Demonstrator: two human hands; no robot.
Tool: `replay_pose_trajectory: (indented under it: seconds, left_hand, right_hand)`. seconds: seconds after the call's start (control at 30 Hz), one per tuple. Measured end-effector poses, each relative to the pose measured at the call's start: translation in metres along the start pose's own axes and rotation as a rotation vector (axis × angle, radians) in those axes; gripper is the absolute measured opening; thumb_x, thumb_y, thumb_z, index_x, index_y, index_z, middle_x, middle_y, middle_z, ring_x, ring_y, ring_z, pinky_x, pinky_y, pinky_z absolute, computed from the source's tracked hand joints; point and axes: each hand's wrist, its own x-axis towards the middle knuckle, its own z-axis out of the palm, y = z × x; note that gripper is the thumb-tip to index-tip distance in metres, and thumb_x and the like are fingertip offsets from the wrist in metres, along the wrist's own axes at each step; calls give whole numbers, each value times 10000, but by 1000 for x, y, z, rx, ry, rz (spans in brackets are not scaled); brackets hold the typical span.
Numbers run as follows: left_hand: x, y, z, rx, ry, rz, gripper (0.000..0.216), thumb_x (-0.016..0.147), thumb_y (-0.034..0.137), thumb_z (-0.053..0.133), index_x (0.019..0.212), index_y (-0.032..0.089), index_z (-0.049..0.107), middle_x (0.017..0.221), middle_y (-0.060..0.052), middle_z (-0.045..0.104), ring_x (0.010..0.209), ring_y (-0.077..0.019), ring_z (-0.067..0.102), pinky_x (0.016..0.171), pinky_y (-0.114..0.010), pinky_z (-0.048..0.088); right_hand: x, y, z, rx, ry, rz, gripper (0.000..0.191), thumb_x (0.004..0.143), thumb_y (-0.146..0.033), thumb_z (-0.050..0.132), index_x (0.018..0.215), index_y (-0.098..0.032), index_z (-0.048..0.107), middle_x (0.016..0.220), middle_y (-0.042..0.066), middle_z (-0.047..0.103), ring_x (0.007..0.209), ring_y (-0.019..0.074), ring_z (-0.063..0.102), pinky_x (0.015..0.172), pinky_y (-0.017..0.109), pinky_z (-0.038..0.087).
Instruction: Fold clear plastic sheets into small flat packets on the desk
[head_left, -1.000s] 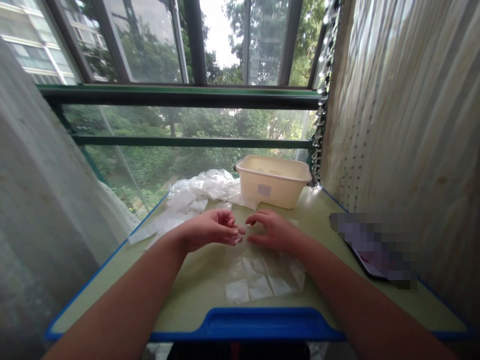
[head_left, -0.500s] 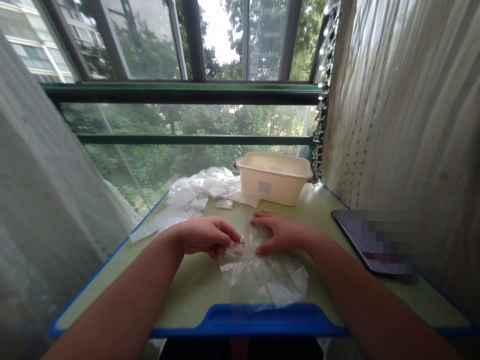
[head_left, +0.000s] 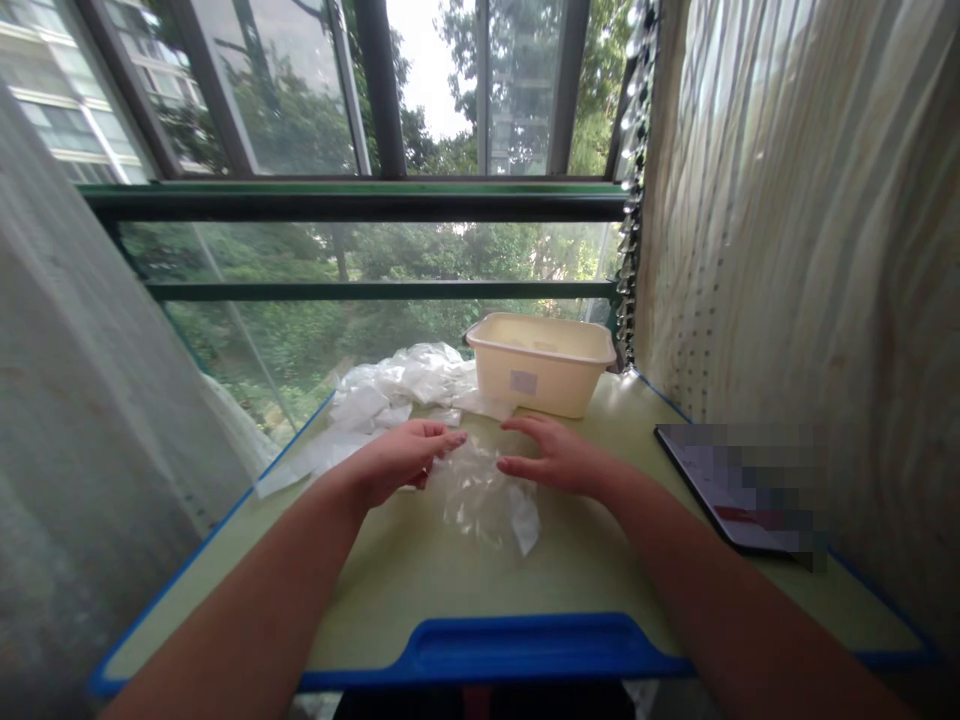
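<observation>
A clear plastic bag (head_left: 484,505) hangs crumpled over the middle of the table, its lower part nearest me. My left hand (head_left: 405,455) pinches the bag's upper left edge between thumb and fingers. On the other side, my right hand (head_left: 551,455) has its thumb and fingers apart, with the fingertips close to the bag's right edge; whether they touch it I cannot tell. Behind the left hand lies a heap of thin white and clear plastic bags (head_left: 409,380).
A cream plastic tub (head_left: 547,380) with a small label stands at the back of the pale green table (head_left: 390,590). A tablet-like dark-edged device (head_left: 739,500) lies at the right. Curtains hang on both sides, and a green window rail (head_left: 375,205) runs behind.
Both hands have moved away from me, and the bag has gone with the left hand, off the table's blue front edge. The right hand's fingers have come off the bag's middle.
</observation>
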Motion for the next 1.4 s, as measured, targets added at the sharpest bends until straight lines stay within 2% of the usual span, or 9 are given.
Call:
replay_pose_trajectory:
  seconds: [0.13, 0.3, 0.4, 0.57, 0.67, 0.97, 1.13, 1.27, 1.4]
  left_hand:
    - [4, 1, 10, -136, 34, 90, 362, 709, 498, 592, 742, 138, 576, 564, 12, 525, 439, -78, 467, 397, -184, 383]
    - [11, -3, 18, -195, 57, 214, 369, 720, 485, 592, 614, 147, 490, 438, 36, 470, 325, -69, 398, 291, -178, 331]
    - [14, -4, 21, -215, 129, 258, 376, 715, 489, 594, 592, 166, 444, 399, 56, 441, 283, -70, 376, 259, -179, 294]
    - [18, -7, 32, -76, 316, 311, 423, 681, 526, 606, 578, 182, 384, 386, 69, 418, 295, -74, 402, 280, -173, 276]
    - [22, -7, 33, -46, 391, 283, 456, 664, 552, 606, 568, 186, 350, 383, 81, 367, 297, -49, 349, 286, -155, 233]
    - [23, -3, 6, -201, 173, 188, 427, 685, 587, 565, 691, 208, 369, 420, 121, 258, 276, -20, 206, 279, -117, 102]
    - [18, -4, 13, -195, 154, 174, 434, 717, 618, 496, 736, 189, 432, 433, 101, 328, 265, -32, 282, 257, -118, 133]
    - [18, -4, 14, -168, 185, 189, 423, 745, 592, 475, 796, 172, 494, 437, 76, 404, 287, -71, 407, 237, -136, 234]
    - [21, -7, 9, -72, 264, 232, 396, 756, 546, 490, 745, 151, 510, 456, 25, 503, 343, -104, 500, 245, -145, 296]
  right_hand:
    - [-2, -20, 9, 92, 51, -158, 592, 606, -508, 674, 1110, -223, 555, 1109, 66, 560, 1005, 221, 517, 850, 341, 409]
    - [3, -17, 19, 148, 87, -152, 149, 779, -298, 543, 807, -180, 630, 789, 19, 646, 724, 139, 568, 697, 264, 422]
    - [2, -18, 18, 209, 80, -128, 217, 785, -365, 527, 819, -165, 605, 782, 26, 632, 716, 135, 557, 659, 247, 418]
    - [-7, -42, 32, 25, 98, -226, 454, 555, -489, 700, 860, -185, 558, 819, 28, 599, 720, 164, 517, 645, 271, 385]
    - [-5, -45, 39, -52, 213, -178, 104, 721, -272, 559, 696, -175, 529, 689, 17, 572, 623, 129, 475, 597, 254, 342]
    - [18, 4, 5, 952, 304, 301, 147, 719, -302, 437, 646, -177, 463, 600, 13, 570, 525, 118, 518, 510, 242, 395]
    - [9, -10, 15, 479, 164, -56, 336, 641, -351, 644, 914, -177, 554, 904, 48, 611, 751, 146, 553, 622, 252, 432]
    - [5, -15, 21, 108, 263, -145, 131, 762, -273, 524, 802, -172, 597, 740, 19, 599, 641, 117, 513, 593, 231, 398]
    - [5, -10, 15, 37, 306, -143, 212, 825, -274, 439, 730, -165, 595, 648, 4, 564, 593, 111, 481, 562, 216, 364]
